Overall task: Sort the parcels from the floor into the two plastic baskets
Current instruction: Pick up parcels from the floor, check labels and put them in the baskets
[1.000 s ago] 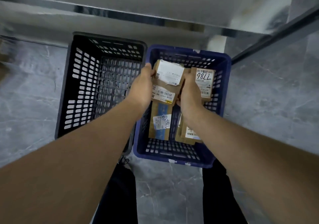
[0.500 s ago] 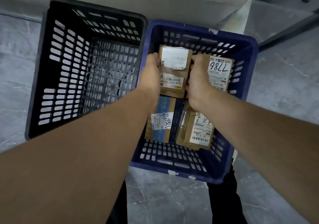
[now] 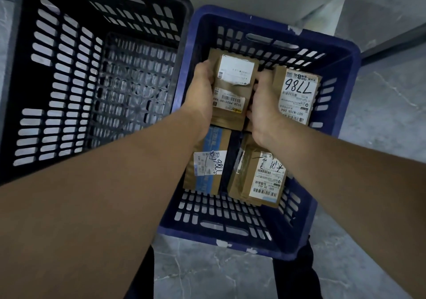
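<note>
Baskets stood side by side on a grey marbled floor (image 3: 380, 105), rims touching along one shared edge. The black basket (image 3: 30, 72), on the left, held no parcels; its slotted bottom was fully exposed. The blue basket (image 3: 334, 142), on the right, held four brown parcels arranged two by two.

The left hand (image 3: 200, 100) and the right hand (image 3: 262, 109) were apart, one on each side of the held parcel (image 3: 232, 95), and clamped on it across its long edges. That parcel sat in the far-left quarter of the blue basket, label side up, with its far edge close to the far wall. Whether it rested on the basket bottom could not be determined.

The 7786 parcel (image 3: 297, 95) occupied the far-right quarter, just beside the right hand, its right edge near the right wall. The blue-taped parcel (image 3: 207, 165) lay in the near-left quarter, partly under the left wrist. The near-right parcel (image 3: 260, 178) lay tilted, one edge raised.

A dark gap separated the two near parcels. A strip of bare slotted bottom remained along the near wall. Dark trouser legs (image 3: 297, 278) showed beyond the near rim.
</note>
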Available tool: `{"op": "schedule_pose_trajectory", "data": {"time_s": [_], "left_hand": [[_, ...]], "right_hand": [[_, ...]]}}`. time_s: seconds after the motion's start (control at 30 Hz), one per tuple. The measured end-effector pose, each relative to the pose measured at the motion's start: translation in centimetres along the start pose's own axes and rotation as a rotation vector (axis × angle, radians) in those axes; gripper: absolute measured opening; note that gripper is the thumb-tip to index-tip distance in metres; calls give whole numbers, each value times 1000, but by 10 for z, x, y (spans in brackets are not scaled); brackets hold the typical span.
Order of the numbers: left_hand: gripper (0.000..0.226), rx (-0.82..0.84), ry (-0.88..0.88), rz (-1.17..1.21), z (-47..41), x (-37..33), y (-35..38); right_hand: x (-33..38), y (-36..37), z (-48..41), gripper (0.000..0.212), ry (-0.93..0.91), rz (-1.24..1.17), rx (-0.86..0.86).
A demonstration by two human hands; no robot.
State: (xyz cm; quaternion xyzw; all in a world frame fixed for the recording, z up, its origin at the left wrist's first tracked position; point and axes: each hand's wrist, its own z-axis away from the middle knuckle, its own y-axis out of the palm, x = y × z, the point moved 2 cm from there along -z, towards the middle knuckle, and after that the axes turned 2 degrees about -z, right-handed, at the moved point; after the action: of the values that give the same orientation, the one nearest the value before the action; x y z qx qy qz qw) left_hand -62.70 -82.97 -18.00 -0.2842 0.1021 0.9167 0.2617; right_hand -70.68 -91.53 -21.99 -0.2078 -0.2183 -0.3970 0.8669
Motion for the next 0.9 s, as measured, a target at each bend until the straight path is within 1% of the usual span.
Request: {"op": "schedule_pose_trajectory", "data": {"time_s": [0.03,0.13,0.2,0.33,0.43,0.47,0.5,0.57,0.6,0.73,0.83,0.9], "left_hand": [[46,-3,2,-7,-2,0,0],[44,-24,10,-57,2,-1,-2],[42,-7,10,-94,12,-4,-3],[40,25,68,-139,39,-23,-6],[38,54,95,-160,66,-45,-13],[37,63,99,-158,76,-53,-17],[36,69,108,-157,83,-59,-20],[29,78,139,-159,98,-71,-28],[28,81,157,-155,108,-79,-31],[37,112,210,-134,157,-111,-40],[34,95,284,-150,185,-131,-54],[49,58,294,-123,210,-147,-66]], "right_hand": [[-1,0,-1,65,-4,10,-3],[-2,-1,2,64,-9,-1,-5],[-1,-1,7,61,-37,-10,-23],[9,2,32,62,-98,-10,-52],[31,14,63,47,-99,-105,-19],[39,18,74,47,-93,-138,-6],[47,20,84,43,-100,-153,7],[62,20,101,29,-120,-124,20],[71,21,113,30,-127,-127,39],[99,30,163,29,-189,-143,113],[124,35,208,46,-231,-178,140],[141,33,242,49,-254,-180,163]]}}
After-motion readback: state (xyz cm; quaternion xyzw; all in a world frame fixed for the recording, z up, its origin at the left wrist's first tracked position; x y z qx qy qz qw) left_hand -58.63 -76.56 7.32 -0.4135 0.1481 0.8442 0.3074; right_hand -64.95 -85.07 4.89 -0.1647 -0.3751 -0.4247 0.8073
